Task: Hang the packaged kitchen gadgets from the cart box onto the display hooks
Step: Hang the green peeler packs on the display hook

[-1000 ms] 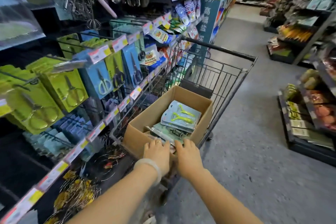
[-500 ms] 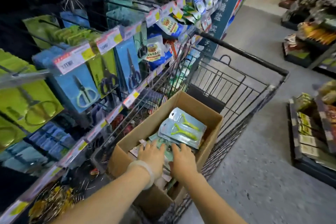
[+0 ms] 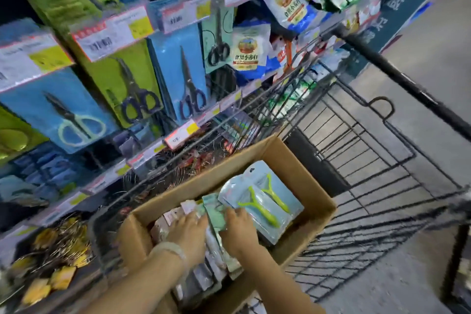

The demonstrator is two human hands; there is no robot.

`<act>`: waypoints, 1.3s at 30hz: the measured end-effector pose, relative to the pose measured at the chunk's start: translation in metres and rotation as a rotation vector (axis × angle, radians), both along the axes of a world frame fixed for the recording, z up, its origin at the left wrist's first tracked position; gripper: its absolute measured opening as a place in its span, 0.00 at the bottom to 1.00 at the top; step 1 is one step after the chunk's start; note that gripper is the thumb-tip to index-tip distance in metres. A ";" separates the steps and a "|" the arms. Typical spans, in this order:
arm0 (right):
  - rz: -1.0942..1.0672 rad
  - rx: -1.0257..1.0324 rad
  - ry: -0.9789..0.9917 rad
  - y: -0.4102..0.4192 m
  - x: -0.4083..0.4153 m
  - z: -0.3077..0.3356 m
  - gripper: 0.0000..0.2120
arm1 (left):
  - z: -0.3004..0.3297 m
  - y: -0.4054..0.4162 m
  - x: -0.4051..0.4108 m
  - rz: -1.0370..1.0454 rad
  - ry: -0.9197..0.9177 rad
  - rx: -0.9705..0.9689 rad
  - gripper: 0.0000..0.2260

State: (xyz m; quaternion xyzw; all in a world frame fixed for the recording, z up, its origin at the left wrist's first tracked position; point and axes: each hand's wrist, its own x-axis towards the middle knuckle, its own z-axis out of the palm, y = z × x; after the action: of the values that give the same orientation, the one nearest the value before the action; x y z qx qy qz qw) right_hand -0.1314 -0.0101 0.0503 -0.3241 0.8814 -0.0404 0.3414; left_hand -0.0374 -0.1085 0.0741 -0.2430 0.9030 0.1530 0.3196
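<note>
A cardboard box point(image 3: 293, 160) sits in the wire cart point(image 3: 369, 150), with several flat packaged gadgets inside it. On top lie light-blue packs with lime-green peelers point(image 3: 267, 202). Both my hands are down inside the box. My left hand point(image 3: 188, 232), with a pale bracelet on its wrist, rests with its fingers stretched over white packs point(image 3: 175, 214). My right hand point(image 3: 239, 231) curls its fingers over the upper edge of a teal pack point(image 3: 215, 211) that stands beside the peeler packs. Display hooks to the left carry blue and green scissors packs point(image 3: 183, 76).
Price tags point(image 3: 114, 33) line the hook rails at the left, close beside the cart. The cart's black handle bar point(image 3: 407, 84) crosses the upper right. Bagged goods point(image 3: 247, 51) hang further along the shelf. Yellow-tagged wire items point(image 3: 58, 257) hang low at the left. Grey aisle floor point(image 3: 433, 33) lies to the right.
The view has moved closer and lower over the box. Both hands have gone from the box's near rim deeper in among the packs, and the right hand has reached the teal pack.
</note>
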 end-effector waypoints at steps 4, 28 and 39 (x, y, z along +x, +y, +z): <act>-0.002 0.052 -0.071 0.019 -0.049 -0.034 0.26 | -0.022 0.011 -0.016 0.175 -0.036 0.074 0.30; -0.102 0.135 -0.172 0.034 -0.133 -0.109 0.12 | -0.052 0.043 -0.055 0.665 -0.097 0.346 0.30; -0.121 -0.270 -0.578 0.026 -0.054 -0.055 0.08 | -0.064 0.061 -0.061 1.723 0.226 0.307 0.15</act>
State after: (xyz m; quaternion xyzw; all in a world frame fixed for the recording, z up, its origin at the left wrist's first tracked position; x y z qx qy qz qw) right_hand -0.1853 0.0158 -0.0045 -0.2888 0.7522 -0.2675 0.5284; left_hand -0.0987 -0.0478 0.0100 -0.7772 0.4016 0.4834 0.0312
